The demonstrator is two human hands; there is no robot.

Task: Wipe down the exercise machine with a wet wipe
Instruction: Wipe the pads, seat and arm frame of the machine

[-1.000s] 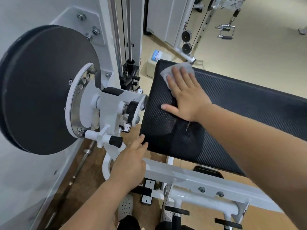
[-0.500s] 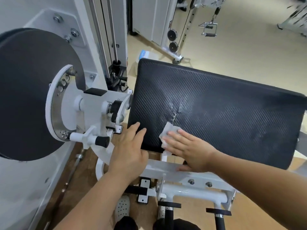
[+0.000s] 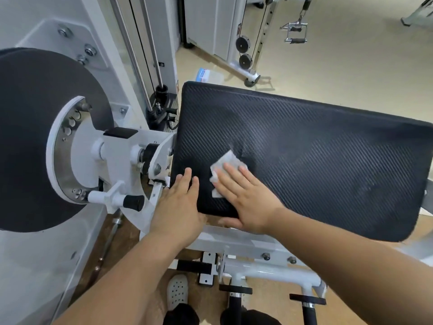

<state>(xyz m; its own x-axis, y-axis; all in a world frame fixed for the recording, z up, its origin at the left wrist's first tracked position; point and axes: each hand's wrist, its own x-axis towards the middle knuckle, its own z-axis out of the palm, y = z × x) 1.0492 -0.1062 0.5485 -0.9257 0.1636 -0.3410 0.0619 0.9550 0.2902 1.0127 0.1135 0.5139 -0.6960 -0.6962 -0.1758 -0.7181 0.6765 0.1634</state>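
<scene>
The exercise machine's black textured pad fills the middle and right of the head view, mounted on a white frame. A white wet wipe lies on the pad near its front left part. My right hand presses flat on the wipe with straight fingers, covering its lower half. My left hand rests flat on the pad's front left corner, fingers straight, holding nothing.
A large black disc with a white pivot and black-tipped knob stands at the left. Behind are guide rods, a wipe packet on the floor and a cable machine with a handle. My shoe shows below.
My right hand slid the wipe from the pad's far left corner down to the front edge, then a little back up the pad. My left hand moved from the frame onto the pad's corner.
</scene>
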